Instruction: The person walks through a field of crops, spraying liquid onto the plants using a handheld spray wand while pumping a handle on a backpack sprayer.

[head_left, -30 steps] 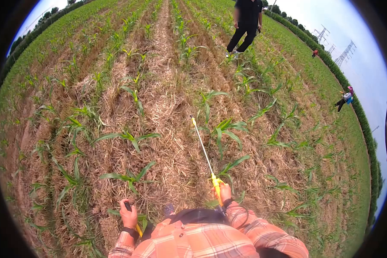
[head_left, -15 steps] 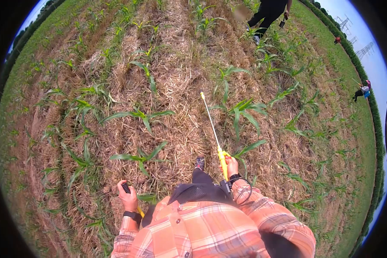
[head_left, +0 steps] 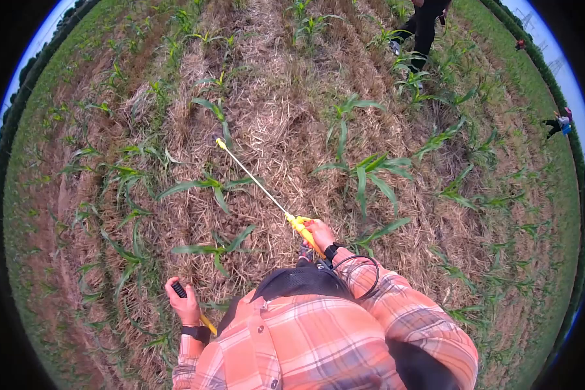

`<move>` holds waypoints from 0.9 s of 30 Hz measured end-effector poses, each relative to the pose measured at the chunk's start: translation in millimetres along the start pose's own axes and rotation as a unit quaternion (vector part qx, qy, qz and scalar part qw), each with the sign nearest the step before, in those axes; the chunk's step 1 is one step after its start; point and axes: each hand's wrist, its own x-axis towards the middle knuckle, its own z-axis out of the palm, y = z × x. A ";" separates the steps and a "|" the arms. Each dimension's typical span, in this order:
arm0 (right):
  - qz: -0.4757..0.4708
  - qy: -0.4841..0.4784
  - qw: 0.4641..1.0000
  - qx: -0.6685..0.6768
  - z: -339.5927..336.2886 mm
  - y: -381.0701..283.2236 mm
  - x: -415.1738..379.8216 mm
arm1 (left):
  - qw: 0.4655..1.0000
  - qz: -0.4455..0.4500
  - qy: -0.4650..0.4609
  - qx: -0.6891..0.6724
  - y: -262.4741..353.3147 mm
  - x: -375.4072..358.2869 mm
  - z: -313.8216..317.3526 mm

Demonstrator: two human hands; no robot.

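Straw-littered ground (head_left: 260,114) forms the surface, with rows of green seedlings (head_left: 378,170) across it and a hedge along the field edge at 2 to 3 o'clock. Right hand (head_left: 319,235), just off centre at 5 o'clock: grip closed around the yellow handle (head_left: 299,226) of a spray wand. Wand's thin rod (head_left: 260,186) runs toward 10 to 11 o'clock; yellow nozzle (head_left: 221,143) lies at 10 o'clock of centre, near a seedling's leaves. Contact between nozzle and leaf cannot be determined. Black hose (head_left: 376,276) loops beside the right forearm. Left hand (head_left: 185,307), between 7 and 8 o'clock: grip wrapped around a black ribbed handle (head_left: 179,290), a yellow bar (head_left: 208,324) showing below the hand. Dark wristbands noted on both wrists. Person in dark trousers (head_left: 424,36) stands at 1 o'clock, partly cut off; two distant people are observed between 2 and 3 o'clock.
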 end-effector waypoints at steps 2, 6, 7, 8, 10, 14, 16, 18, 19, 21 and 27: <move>0.015 0.002 1.000 -0.005 5.0 -3.1 1.7 | 1.000 0.000 0.010 -0.016 31.0 0.6 -18.2; 0.006 0.007 1.000 -0.004 1.9 -5.4 6.3 | 0.997 0.064 0.018 0.049 23.4 17.8 13.2; 0.014 0.023 1.000 0.005 -2.2 -5.3 8.3 | 0.999 0.027 -0.016 0.044 23.7 21.9 28.9; 0.020 0.040 0.999 0.015 -7.4 -7.2 11.3 | 0.999 0.020 -0.030 0.035 19.6 25.5 45.6; 0.003 0.054 0.998 0.019 -20.8 -14.9 14.9 | 0.998 0.018 -0.048 0.024 20.8 36.1 66.4; -0.015 0.098 0.994 0.051 -57.9 -27.8 14.8 | 0.996 0.032 -0.082 0.001 32.8 49.6 92.5; -0.027 0.128 0.988 0.080 -75.5 -33.9 15.4 | 0.993 0.083 -0.087 0.016 40.2 56.6 107.0; -0.022 0.168 0.981 0.095 -93.9 -39.4 18.3 | 0.992 0.086 -0.088 0.003 55.1 59.8 116.3; -0.018 0.173 0.979 0.109 -104.8 -42.2 20.3 | 0.992 0.089 -0.088 -0.009 62.3 61.2 120.7; -0.027 0.172 0.977 0.121 -124.3 -46.8 24.5 | 0.992 0.078 -0.099 0.002 63.3 65.7 122.7; -0.050 0.264 0.957 0.108 -163.5 -67.1 27.7 | 0.991 0.029 -0.069 -0.112 110.0 78.5 65.8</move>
